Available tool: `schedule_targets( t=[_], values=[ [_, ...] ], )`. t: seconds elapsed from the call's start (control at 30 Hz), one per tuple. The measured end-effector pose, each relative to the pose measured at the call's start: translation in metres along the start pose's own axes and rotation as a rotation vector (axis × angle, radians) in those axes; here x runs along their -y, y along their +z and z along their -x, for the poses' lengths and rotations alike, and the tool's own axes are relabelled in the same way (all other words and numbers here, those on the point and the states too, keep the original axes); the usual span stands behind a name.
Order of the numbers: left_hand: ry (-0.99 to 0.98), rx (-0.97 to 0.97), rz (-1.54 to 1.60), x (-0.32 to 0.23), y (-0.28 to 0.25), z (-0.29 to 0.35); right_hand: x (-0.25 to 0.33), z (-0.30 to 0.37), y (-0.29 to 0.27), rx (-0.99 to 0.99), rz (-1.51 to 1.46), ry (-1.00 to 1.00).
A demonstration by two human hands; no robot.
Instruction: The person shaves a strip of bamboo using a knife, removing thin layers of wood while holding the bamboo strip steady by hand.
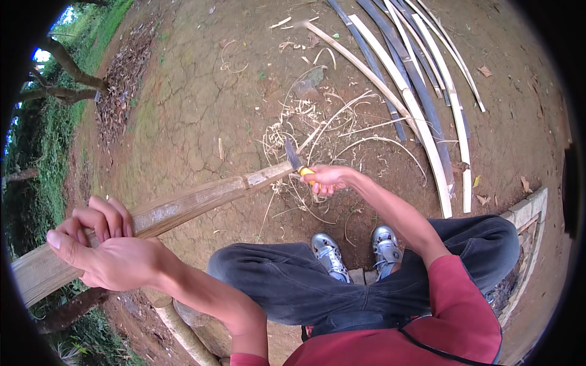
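Note:
A long, pale split-bamboo slat (195,204) runs from the left edge up toward the middle of the head view. Near its wide end my left hand (116,244) grips it, fingers curled over the far edge and thumb lying along the near side. My right hand (326,178) is closed around the yellow handle of a knife (293,155). The dark blade lies at the slat's narrow far end, pointing away from me; whether it bites into the bamboo cannot be made out. Thin curled bamboo shavings (305,122) are scattered on the ground just beyond the blade.
Several long bamboo strips (390,73), pale and dark, lie across the ground at upper right. My shoes (329,253) stand below the knife, knees to either side. Tree branches (73,70) rise at the left; a tiled ledge (531,210) is at right.

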State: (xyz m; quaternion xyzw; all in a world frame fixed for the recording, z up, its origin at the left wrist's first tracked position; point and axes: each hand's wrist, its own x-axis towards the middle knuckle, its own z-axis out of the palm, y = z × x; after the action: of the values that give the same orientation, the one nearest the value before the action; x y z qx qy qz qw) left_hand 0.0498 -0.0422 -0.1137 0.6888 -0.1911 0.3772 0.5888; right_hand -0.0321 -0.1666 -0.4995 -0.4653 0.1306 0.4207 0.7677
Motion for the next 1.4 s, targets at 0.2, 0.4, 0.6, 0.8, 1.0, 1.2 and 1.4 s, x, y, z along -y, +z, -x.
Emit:
schedule_targets(
  t=[0.2,0.4,0.6,0.8,1.0,1.2,1.4],
  values=[
    [0.026,0.07,-0.059,0.009,-0.011,-0.006,0.036,0.037,0.107,-0.635,0.621,-0.465],
    [0.042,0.045,-0.099,-0.003,0.01,0.003,-0.068,-0.04,0.02,-0.994,0.988,-0.112],
    [0.026,0.054,-0.142,0.006,-0.005,-0.004,-0.019,-0.02,0.012,-0.427,0.5,0.023],
    [0.057,0.045,-0.134,0.01,0.002,-0.001,-0.003,0.001,0.05,-0.496,0.441,-0.301],
    [0.055,0.034,-0.139,0.011,0.001,-0.003,-0.002,-0.014,0.074,-0.898,0.933,-0.333],
    [0.04,0.062,-0.131,0.005,0.004,0.001,-0.038,-0.048,0.002,-0.683,0.754,0.009],
    [0.052,0.083,-0.078,0.007,0.0,0.0,-0.003,-0.005,0.046,-0.486,0.311,-0.094]
  ],
)
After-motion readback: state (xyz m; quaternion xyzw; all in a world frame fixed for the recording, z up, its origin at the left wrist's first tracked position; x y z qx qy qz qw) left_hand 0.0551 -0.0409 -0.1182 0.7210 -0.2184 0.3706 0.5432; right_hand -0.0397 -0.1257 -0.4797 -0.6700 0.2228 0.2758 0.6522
